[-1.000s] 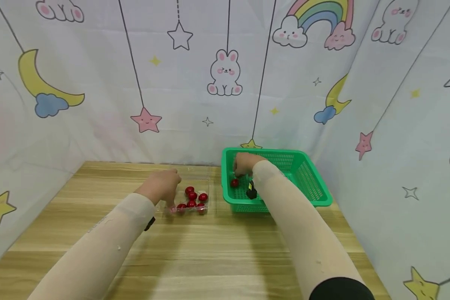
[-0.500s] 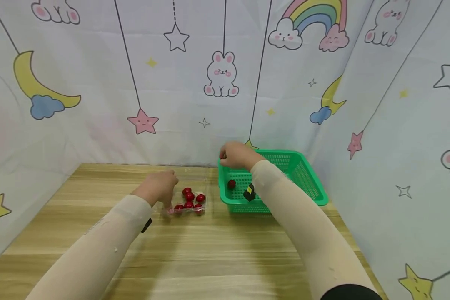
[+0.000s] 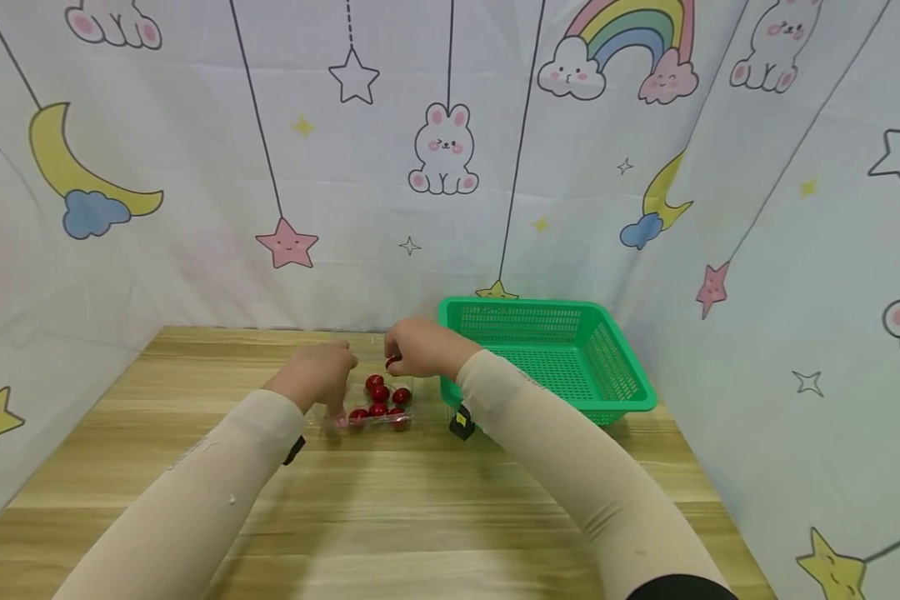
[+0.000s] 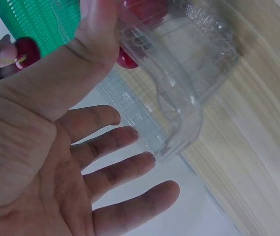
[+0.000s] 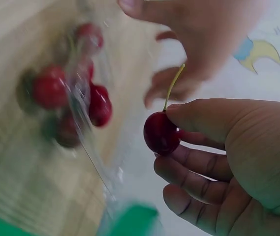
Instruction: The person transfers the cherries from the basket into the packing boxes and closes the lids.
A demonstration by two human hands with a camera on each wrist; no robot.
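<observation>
My right hand (image 3: 423, 346) pinches a dark red cherry (image 5: 160, 133) between thumb and fingers, its green stem pointing up in the right wrist view. The hand is between the green basket (image 3: 617, 367) and a clear plastic box (image 4: 186, 118). Several red cherries (image 3: 378, 394) lie inside that box. At the box's left side, my left hand (image 3: 315, 375) rests with its thumb along the wall. Its other fingers (image 4: 122, 172) are spread and loosely extended, fingertips right at the plastic edge.
Both containers stand near the back of a wooden table (image 3: 360, 517), the basket to the right of the box. A white curtain (image 3: 360, 167) with printed rabbits and stars hangs behind. My right forearm (image 3: 570, 442) hides the basket's front left part.
My right hand rose from inside the basket over its left rim, then moved left towards the box, with a cherry in its fingers. My left hand has stayed at the box.
</observation>
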